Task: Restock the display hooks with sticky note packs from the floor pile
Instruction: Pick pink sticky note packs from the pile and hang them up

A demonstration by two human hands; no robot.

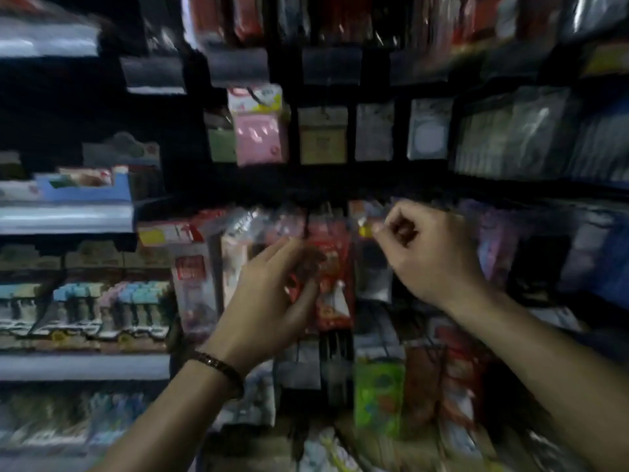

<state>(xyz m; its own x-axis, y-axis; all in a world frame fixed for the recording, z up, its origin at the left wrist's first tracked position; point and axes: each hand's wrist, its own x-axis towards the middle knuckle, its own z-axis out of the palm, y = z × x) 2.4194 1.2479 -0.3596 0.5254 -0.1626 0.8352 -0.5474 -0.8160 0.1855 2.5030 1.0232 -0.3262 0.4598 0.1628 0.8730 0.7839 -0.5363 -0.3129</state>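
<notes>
Though blurred, hanging from the middle hook row: red sticky note pack, held by left hand, fingers and thumb curled round it. Just beside, to the right, grey pack, pinched at its top by right hand, fingers tightly curled. Above, pink pack on upper hook. Left, shelves of boxed goods.
</notes>
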